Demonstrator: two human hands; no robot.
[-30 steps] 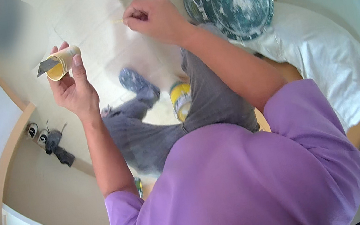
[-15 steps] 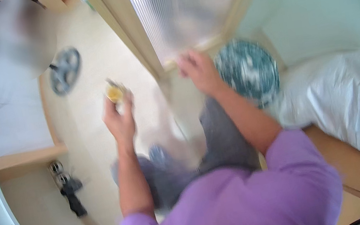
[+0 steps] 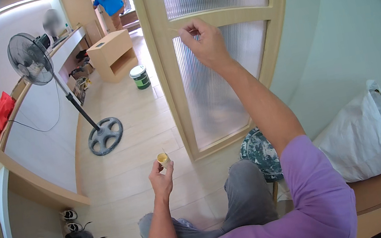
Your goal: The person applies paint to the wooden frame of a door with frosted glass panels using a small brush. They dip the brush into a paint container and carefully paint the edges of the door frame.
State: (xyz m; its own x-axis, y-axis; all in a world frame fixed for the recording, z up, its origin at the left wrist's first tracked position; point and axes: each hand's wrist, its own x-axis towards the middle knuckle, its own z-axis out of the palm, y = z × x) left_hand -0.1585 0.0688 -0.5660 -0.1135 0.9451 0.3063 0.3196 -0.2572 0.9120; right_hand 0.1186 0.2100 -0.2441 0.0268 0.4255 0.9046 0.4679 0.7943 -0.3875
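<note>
Left fingers (image 3: 170, 169) curl around a small cup (image 3: 165, 163) with yellow contents (image 3: 162, 158); right fingers (image 3: 188, 40) pinch a thin stick (image 3: 174, 30).

Sliver (image 3: 173, 30) in right hand (image 3: 207, 44) too tiny to ID, tbh. Paint-splattered lid (image 3: 259, 150) partly hidden behind knee (image 3: 246, 180). Purple shirt (image 3: 269, 237) cropped.

The right hand (image 3: 206, 44) is pinching at the end of a raised, outstretched arm (image 3: 265, 102), while the left hand (image 3: 161, 179) is gripping lower down, its forearm (image 3: 160, 228) pointing forward.
</note>
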